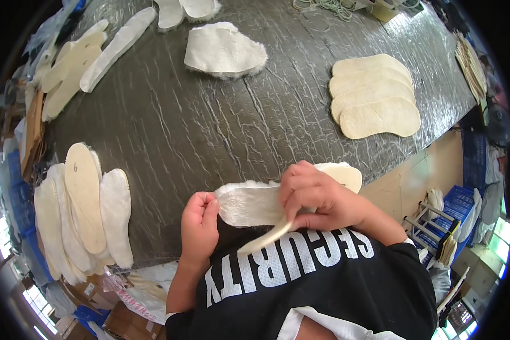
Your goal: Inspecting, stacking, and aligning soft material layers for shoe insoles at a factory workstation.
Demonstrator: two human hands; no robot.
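Observation:
At the table's near edge lies a white fluffy insole piece (246,205), its left end pinched between the thumb and fingers of my left hand (200,220). My right hand (317,195) is closed on a cream insole (264,238), which tilts down toward my shirt, apart from the fluffy piece at its lower end. The right hand covers the middle of both. Beyond that hand a cream rounded end (347,175) with fluffy edging shows; whether it belongs to the same piece is hidden.
Several cream insoles (379,117) lie overlapped at the right. A pile of fluffy-backed insoles (85,198) sits at the left edge. A white fleece piece (225,51) lies farther back, with more insoles (73,71) at the far left. Strings (334,8) lie at the far edge.

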